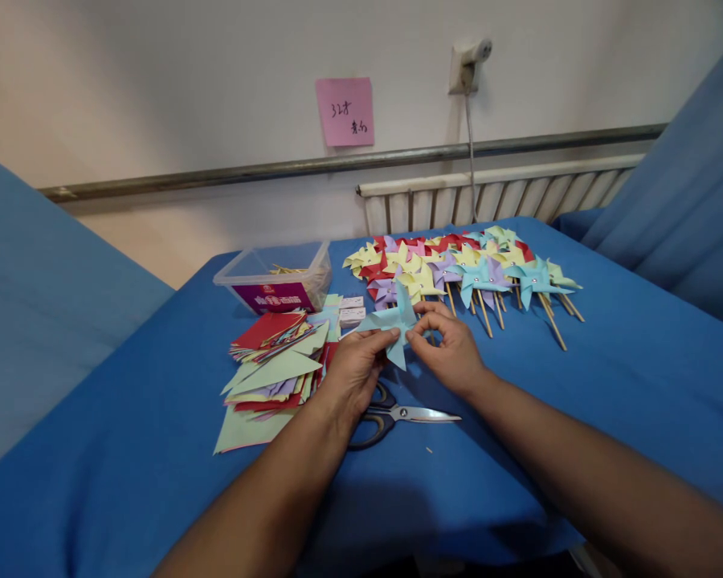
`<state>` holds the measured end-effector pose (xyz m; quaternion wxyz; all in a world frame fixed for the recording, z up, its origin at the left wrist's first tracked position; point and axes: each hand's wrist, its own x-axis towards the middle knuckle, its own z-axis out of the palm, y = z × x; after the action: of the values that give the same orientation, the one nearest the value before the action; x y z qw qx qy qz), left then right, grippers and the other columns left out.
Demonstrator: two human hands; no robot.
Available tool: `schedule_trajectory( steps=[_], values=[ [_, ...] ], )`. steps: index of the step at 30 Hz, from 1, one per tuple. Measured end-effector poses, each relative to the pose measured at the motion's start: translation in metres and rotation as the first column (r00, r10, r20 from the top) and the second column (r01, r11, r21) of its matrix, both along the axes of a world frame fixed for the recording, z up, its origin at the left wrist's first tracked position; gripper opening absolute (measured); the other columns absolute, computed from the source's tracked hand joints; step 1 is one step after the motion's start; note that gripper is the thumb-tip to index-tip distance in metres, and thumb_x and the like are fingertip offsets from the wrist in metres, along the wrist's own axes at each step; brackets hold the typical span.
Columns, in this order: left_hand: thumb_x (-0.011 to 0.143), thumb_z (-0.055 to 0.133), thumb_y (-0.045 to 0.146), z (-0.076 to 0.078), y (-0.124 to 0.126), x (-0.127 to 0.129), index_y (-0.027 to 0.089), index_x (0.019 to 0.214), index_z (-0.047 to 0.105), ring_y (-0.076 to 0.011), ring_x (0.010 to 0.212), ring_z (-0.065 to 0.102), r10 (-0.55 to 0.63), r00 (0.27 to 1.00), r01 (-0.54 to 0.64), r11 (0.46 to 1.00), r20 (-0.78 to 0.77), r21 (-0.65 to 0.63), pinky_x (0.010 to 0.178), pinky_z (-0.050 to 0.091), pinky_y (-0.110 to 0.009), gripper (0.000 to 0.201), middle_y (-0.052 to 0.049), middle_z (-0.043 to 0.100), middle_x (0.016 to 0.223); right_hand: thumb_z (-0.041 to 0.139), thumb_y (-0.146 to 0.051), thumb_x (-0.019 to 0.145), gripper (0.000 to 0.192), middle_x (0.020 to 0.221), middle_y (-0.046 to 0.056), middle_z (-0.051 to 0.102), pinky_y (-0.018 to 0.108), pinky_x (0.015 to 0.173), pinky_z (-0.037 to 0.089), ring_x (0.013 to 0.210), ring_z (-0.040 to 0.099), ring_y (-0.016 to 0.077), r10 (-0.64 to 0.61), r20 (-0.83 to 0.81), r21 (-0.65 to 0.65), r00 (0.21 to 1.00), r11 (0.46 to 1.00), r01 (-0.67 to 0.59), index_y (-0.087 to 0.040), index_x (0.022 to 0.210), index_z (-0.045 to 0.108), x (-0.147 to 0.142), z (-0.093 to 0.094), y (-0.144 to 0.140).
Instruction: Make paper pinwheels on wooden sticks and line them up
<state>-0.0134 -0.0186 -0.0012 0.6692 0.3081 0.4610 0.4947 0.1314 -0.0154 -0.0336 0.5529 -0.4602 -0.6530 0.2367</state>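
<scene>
While our left hand (357, 363) clamps the blue pinwheel (400, 315) near its centre, we record our right hand (453, 350) pinching its right side, so it sits between both grips.

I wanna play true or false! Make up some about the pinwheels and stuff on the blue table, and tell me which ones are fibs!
1. The left hand and right hand both have their fingers on a light-blue paper pinwheel. True.
2. The scissors lie on top of the pile of pinwheels. False: they lie on the blue cloth, nearer the person.
3. The plastic box has a purple label. True.
4. The pinwheels in the pile are all red. False: some are yellow, purple or light blue.
5. The pink note is on the wall. True.
</scene>
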Motion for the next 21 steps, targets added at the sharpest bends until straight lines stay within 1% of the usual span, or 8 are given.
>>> schedule_trajectory(
  steps=[15,21],
  values=[
    [0.052,0.083,0.02,0.0009,0.0005,0.001,0.012,0.06,0.066,-0.0101,0.053,0.052,0.009,0.999,-0.008,1.0,-0.035,0.009,0.054,0.041,-0.023,0.02,-0.001,0.061,0.057,0.064,-0.024,0.076,0.014,0.106,0.008,0.064,0.042,0.092,0.044,0.103,0.062,0.023,0.01,-0.008,-0.054,1.0,0.999,-0.01,-0.021,0.064,0.059,-0.0004,0.0004,-0.0008],
    [0.053,0.081,0.019,0.0023,-0.0009,0.0017,0.012,0.057,0.066,-0.0095,0.051,0.051,0.01,0.999,-0.009,0.999,-0.043,0.036,0.053,0.04,-0.022,0.018,0.0,0.06,0.054,0.064,-0.024,0.076,0.013,0.106,0.009,0.064,0.042,0.093,0.044,0.103,0.062,0.0236,0.016,-0.013,-0.078,1.0,0.997,-0.017,-0.02,0.064,0.059,-0.0015,0.0004,-0.0018]
  ],
)
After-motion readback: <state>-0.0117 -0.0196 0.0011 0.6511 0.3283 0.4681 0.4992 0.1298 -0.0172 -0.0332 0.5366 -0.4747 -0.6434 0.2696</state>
